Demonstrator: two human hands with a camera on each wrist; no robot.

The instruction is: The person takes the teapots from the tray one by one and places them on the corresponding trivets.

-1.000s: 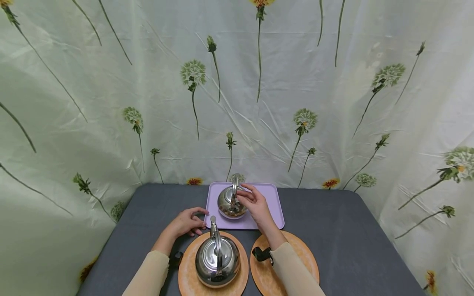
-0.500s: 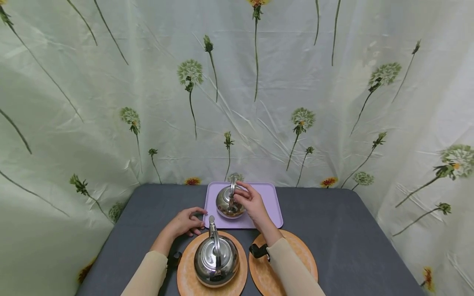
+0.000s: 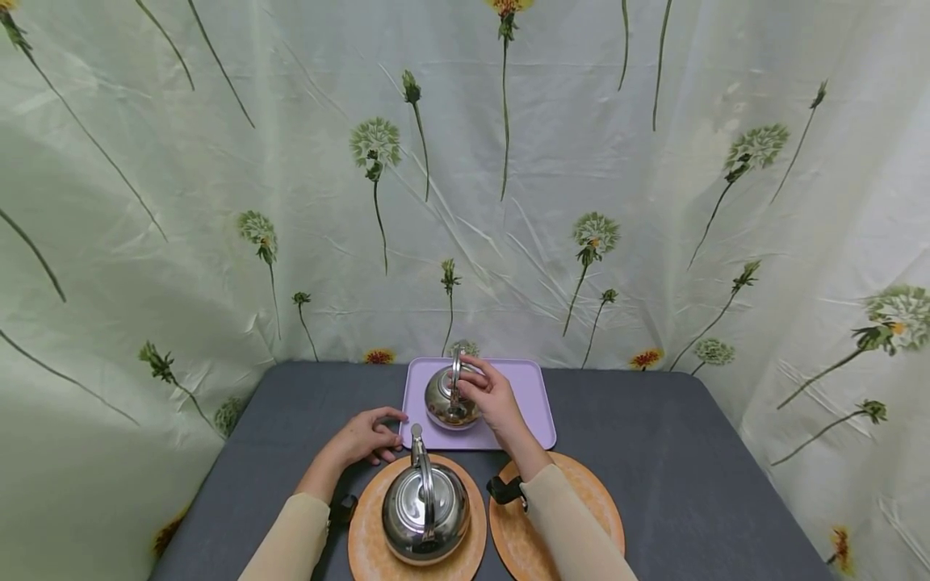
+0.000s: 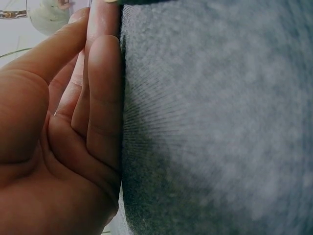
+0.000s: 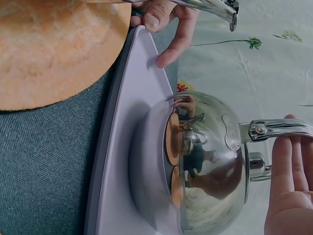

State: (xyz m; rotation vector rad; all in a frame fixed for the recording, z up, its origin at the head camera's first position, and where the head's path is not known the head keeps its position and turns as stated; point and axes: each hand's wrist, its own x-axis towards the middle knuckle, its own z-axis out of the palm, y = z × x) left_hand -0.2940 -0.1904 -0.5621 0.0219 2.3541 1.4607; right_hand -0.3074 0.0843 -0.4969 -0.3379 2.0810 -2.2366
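Note:
A shiny steel kettle point(image 3: 441, 401) stands upright on a lilac tray point(image 3: 525, 399). My right hand point(image 3: 498, 403) grips its arched handle point(image 5: 283, 127), fingers passing round the bar in the right wrist view. At the tray's near left corner lies my left hand point(image 3: 361, 437): its thumb point(image 5: 153, 22) touches the corner and the index finger reaches along the left edge. Loosely bent fingers point(image 4: 104, 98) rest low against the dark cloth. A second steel kettle point(image 3: 407, 516) sits on a round orange mat point(image 3: 363, 537) between my forearms, untouched.
Another round orange mat point(image 3: 597, 510) lies at the right, partly under my right forearm. A dark grey cloth point(image 3: 676, 468) covers the table. Behind it hangs a pale curtain point(image 3: 552, 145) printed with dandelions.
Both hands and both kettles keep their places. Only the head view has shifted slightly.

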